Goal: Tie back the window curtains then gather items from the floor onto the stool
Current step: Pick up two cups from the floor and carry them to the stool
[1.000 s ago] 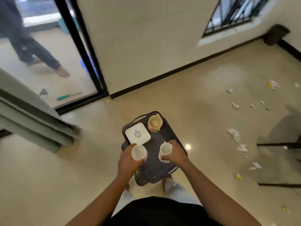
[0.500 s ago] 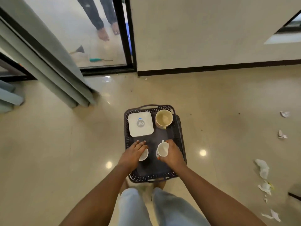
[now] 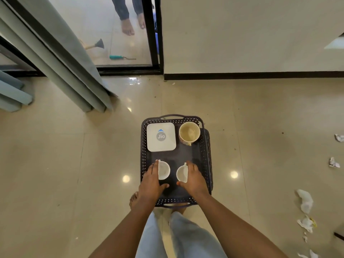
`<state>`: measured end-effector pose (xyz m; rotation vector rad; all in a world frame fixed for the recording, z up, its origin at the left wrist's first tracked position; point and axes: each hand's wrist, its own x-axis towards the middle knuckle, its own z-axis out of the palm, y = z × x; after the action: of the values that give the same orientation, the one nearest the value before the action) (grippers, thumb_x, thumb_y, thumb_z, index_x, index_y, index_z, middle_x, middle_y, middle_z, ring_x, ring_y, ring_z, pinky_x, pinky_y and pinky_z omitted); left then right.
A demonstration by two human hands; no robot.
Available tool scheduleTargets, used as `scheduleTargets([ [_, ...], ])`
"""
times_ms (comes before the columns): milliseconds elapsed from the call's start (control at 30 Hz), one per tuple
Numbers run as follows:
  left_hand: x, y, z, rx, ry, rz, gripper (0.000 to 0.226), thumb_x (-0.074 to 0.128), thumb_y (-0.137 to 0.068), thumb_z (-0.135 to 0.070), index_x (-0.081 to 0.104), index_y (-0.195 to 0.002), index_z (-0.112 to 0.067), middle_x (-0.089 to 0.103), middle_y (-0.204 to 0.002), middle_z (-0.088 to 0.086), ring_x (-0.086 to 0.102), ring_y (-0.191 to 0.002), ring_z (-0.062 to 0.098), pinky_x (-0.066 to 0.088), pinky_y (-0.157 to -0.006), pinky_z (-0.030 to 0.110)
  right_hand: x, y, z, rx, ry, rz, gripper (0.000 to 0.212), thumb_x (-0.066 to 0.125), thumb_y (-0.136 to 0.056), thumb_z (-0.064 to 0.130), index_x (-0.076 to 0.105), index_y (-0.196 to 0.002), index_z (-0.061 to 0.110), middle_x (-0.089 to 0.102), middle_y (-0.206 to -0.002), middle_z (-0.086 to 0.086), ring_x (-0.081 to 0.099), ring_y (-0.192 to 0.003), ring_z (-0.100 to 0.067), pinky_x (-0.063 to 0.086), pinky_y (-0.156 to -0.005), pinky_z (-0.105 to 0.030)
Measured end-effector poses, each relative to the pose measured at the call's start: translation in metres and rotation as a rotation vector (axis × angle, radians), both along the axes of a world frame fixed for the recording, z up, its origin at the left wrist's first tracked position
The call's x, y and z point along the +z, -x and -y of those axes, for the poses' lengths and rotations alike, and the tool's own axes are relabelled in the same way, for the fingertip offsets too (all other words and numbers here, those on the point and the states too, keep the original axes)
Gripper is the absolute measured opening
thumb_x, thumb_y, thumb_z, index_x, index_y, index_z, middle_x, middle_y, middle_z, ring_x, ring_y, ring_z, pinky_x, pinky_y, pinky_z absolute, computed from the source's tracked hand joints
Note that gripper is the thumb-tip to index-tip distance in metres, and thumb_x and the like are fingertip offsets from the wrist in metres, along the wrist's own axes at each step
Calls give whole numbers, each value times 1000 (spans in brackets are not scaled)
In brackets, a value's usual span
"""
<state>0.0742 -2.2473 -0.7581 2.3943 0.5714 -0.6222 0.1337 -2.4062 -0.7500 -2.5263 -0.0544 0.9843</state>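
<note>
A dark perforated tray (image 3: 207, 157) stands in front of me, raised above the floor; what holds it up is hidden. On it are a white Jio box (image 3: 161, 136), a beige mug (image 3: 189, 132) and two small white cups. My left hand (image 3: 150, 181) lies with straight fingers against the left cup (image 3: 164, 171). My right hand (image 3: 195, 180) lies the same way against the right cup (image 3: 181, 174). Both cups stand upright on the tray floor. Grey-green curtains (image 3: 61, 62) hang at the glass door on the left.
Crumpled paper scraps (image 3: 305, 202) are scattered over the tiled floor at the right. Behind the glass door a person's bare feet (image 3: 130, 27) stand near a teal-handled tool (image 3: 116, 57). My own feet are just under the tray's near edge.
The two cups, held above the tray a second ago, now stand on its floor. My fingers have straightened and slid to the cups' outer sides. My view has turned left.
</note>
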Motion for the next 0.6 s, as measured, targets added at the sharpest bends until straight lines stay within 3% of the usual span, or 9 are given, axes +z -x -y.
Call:
scheduleTargets([
  [133, -1, -8, -7, 21, -9, 71, 81, 77, -76, -28, 33, -143, -28, 45, -142, -3, 50, -123, 21, 49, -93, 37, -5, 1, 0, 48, -4, 46, 87, 77, -75, 29, 25, -144, 18, 37, -144, -4, 44, -125, -26, 41, -99, -36],
  [233, 0, -8, -13, -52, -42, 61, 76, 75, -77, -31, 34, -141, -29, 47, -139, -5, 52, -119, 20, 52, -87, 37, -7, -3, -4, 65, -26, 68, 82, 75, -77, 23, 27, -143, 22, 38, -143, -2, 44, -124, -25, 42, -99, -37],
  [600, -1, -5, -9, 4, -11, 66, 77, 76, -78, -29, 33, -142, -28, 47, -140, -3, 52, -120, 21, 51, -90, 37, -9, -9, -8, 27, -32, 23, 87, 78, -75, 24, 25, -144, 25, 38, -145, -1, 45, -126, -25, 41, -100, -38],
])
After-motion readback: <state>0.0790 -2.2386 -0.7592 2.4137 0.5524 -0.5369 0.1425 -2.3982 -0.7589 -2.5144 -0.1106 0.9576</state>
